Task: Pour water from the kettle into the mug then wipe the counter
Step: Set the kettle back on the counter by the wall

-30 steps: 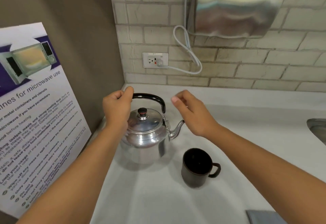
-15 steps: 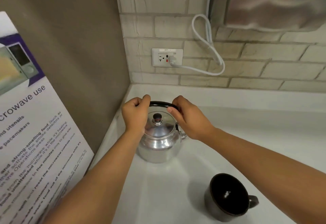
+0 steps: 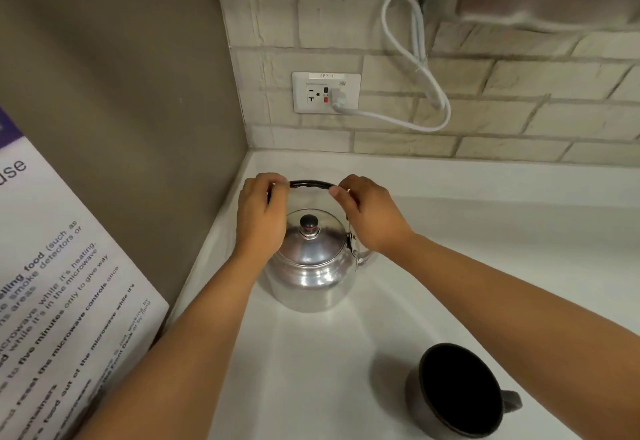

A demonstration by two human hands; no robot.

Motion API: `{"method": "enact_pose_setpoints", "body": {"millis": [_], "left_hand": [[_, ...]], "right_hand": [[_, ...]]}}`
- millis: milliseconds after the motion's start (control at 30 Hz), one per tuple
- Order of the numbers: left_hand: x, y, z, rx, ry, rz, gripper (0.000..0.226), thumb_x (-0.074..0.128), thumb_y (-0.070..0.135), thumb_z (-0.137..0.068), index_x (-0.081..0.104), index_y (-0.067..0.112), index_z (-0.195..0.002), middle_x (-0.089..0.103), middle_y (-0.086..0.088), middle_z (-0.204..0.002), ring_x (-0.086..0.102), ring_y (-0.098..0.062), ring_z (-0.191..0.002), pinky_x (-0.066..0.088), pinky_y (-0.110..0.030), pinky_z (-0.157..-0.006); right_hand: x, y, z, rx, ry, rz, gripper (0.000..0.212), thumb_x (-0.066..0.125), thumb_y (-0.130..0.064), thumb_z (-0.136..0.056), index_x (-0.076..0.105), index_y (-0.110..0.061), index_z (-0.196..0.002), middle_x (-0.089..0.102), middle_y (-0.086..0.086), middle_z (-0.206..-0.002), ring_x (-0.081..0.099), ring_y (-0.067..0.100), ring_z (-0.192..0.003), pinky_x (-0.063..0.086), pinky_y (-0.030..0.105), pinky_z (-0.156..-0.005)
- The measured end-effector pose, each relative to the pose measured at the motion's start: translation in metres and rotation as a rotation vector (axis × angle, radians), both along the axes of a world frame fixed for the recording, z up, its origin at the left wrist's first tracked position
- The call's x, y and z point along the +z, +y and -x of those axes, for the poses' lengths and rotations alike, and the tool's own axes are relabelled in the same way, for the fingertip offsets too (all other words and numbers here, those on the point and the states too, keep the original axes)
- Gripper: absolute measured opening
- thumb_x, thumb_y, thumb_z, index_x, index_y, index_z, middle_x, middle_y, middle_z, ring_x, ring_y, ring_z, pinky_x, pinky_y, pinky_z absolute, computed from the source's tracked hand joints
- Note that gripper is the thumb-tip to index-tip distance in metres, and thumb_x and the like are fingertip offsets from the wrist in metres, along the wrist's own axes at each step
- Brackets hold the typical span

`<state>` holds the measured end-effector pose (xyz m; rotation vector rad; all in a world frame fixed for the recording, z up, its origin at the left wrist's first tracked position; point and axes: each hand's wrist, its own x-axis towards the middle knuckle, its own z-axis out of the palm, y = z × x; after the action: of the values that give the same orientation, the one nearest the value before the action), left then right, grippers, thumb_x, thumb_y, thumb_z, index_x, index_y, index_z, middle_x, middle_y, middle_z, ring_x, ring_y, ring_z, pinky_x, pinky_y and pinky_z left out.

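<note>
left hand (image 3: 260,221): our grip closed on the black handle (image 3: 311,184) | right hand (image 3: 369,218): grip closed on its other end | kettle (image 3: 311,273): upright on the counter (image 3: 485,259), in the corner | mug (image 3: 457,393): near right, apart.

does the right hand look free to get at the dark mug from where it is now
Probably not at once: the right hand is closed on the black handle of the shiny metal kettle. Once it lets go, bare white counter leads to the dark mug.
</note>
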<state>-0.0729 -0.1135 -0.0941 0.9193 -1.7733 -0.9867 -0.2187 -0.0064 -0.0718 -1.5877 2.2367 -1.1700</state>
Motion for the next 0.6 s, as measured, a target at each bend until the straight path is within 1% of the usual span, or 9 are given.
{"method": "enact_pose_setpoints", "body": {"millis": [100,133,200,267,300,367,400,500,600], "left_hand": [[-0.013,-0.007,-0.007,-0.028,-0.148,0.145,0.026,0.048,0.011,-0.095,0.062,0.019,-0.116,0.054,-0.003,-0.106,0.051,-0.019,-0.104,0.035,-0.022,-0.09],[-0.016,-0.01,-0.007,-0.028,-0.185,0.158,0.028,0.05,0.01,-0.096,0.062,0.017,-0.121,0.055,-0.007,-0.107,0.052,-0.023,-0.104,0.036,-0.023,-0.09],[-0.016,-0.015,-0.007,-0.035,-0.185,0.141,0.031,0.056,0.013,-0.095,0.061,0.018,-0.125,0.056,-0.007,-0.106,0.057,-0.021,-0.096,0.04,-0.021,-0.087],[-0.013,-0.02,-0.008,-0.037,-0.139,0.131,0.031,0.064,0.019,-0.091,0.063,0.022,-0.122,0.057,0.0,-0.1,0.059,-0.01,-0.082,0.045,-0.016,-0.079],[-0.011,-0.022,-0.009,-0.031,-0.131,0.152,0.026,0.066,0.02,-0.09,0.067,0.022,-0.116,0.059,0.001,-0.096,0.058,-0.005,-0.077,0.048,-0.017,-0.075],[-0.01,-0.025,-0.01,-0.015,-0.176,0.218,0.017,0.066,0.019,-0.09,0.073,0.017,-0.105,0.065,-0.003,-0.093,0.058,-0.007,-0.073,0.051,-0.026,-0.074],[-0.011,-0.026,-0.01,-0.015,-0.214,0.226,0.016,0.065,0.018,-0.09,0.074,0.014,-0.103,0.067,-0.006,-0.093,0.058,-0.01,-0.074,0.049,-0.027,-0.073],[-0.014,-0.03,-0.007,-0.032,-0.318,0.133,0.017,0.064,0.019,-0.091,0.075,0.014,-0.103,0.071,-0.006,-0.095,0.059,-0.013,-0.081,0.041,-0.02,-0.073],[-0.013,-0.032,-0.004,-0.061,-0.34,0.004,0.016,0.064,0.019,-0.09,0.076,0.014,-0.099,0.075,-0.002,-0.095,0.065,-0.014,-0.085,0.043,-0.019,-0.073]], "right_hand": [[-0.005,-0.009,0.002,-0.057,0.059,0.002,0.03,0.047,-0.035,-0.097,0.06,-0.011,-0.108,0.055,0.008,-0.094,0.057,0.025,-0.08,0.048,0.036,-0.075],[-0.007,-0.011,0.002,-0.058,0.086,0.001,0.029,0.046,-0.033,-0.097,0.057,-0.011,-0.114,0.056,0.01,-0.099,0.058,0.026,-0.081,0.049,0.037,-0.074],[-0.01,-0.013,0.003,-0.043,0.164,-0.004,0.026,0.044,-0.029,-0.099,0.054,-0.011,-0.114,0.057,0.013,-0.099,0.059,0.032,-0.078,0.05,0.041,-0.07],[-0.014,-0.015,0.004,-0.035,0.245,-0.003,0.024,0.042,-0.027,-0.099,0.055,-0.008,-0.107,0.053,0.014,-0.095,0.057,0.037,-0.07,0.051,0.043,-0.063],[-0.016,-0.016,0.004,-0.037,0.271,0.002,0.024,0.042,-0.026,-0.099,0.056,-0.007,-0.105,0.052,0.014,-0.095,0.056,0.037,-0.067,0.051,0.043,-0.06],[-0.018,-0.018,0.005,-0.041,0.305,-0.001,0.025,0.043,-0.024,-0.099,0.058,-0.004,-0.102,0.05,0.015,-0.098,0.056,0.037,-0.064,0.051,0.042,-0.059],[-0.02,-0.02,0.006,-0.046,0.308,-0.019,0.026,0.044,-0.024,-0.099,0.06,-0.004,-0.101,0.05,0.015,-0.099,0.057,0.037,-0.065,0.051,0.041,-0.06],[-0.022,-0.025,0.009,-0.055,0.251,-0.118,0.026,0.048,-0.023,-0.097,0.066,-0.005,-0.103,0.054,0.015,-0.099,0.059,0.036,-0.078,0.051,0.04,-0.069],[-0.02,-0.027,0.013,-0.046,0.147,-0.17,0.025,0.054,-0.024,-0.094,0.072,-0.009,-0.102,0.058,0.015,-0.1,0.06,0.031,-0.087,0.05,0.038,-0.079]]}}
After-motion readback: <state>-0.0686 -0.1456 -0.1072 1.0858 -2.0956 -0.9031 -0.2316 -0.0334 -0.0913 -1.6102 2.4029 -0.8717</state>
